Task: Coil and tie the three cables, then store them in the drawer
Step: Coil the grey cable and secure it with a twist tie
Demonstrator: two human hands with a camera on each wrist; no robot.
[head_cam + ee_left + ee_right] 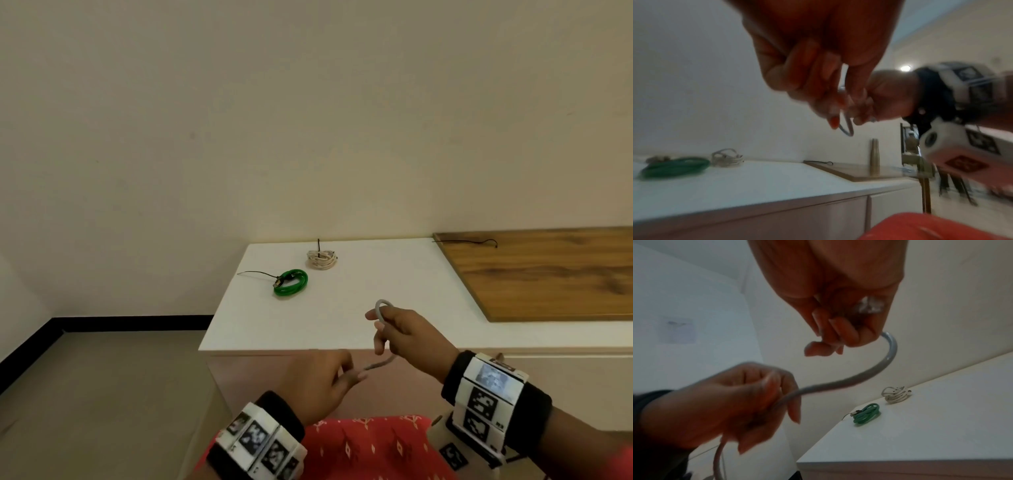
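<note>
White cabinet top (pixel 359 308) against a plain wall; wooden board (pixel 548 274) at right. Grey cable (pixel 838 382) held in air before the cabinet edge, running between hands, looped at the right. Right hand (pixel 404 330) curled round the loop; left hand (pixel 322 380) pinching the cable lower down. Green coil (pixel 291 282) and white coil (pixel 322 258) lie tied, near each other on top.

Place: plain home room.
Walls: bare cream wall (pixel 239 120), black skirting (pixel 130 323).
Furniture: white cabinet (pixel 342 308), wooden board (pixel 548 274), chairs (pixel 953 186) beyond.
</note>
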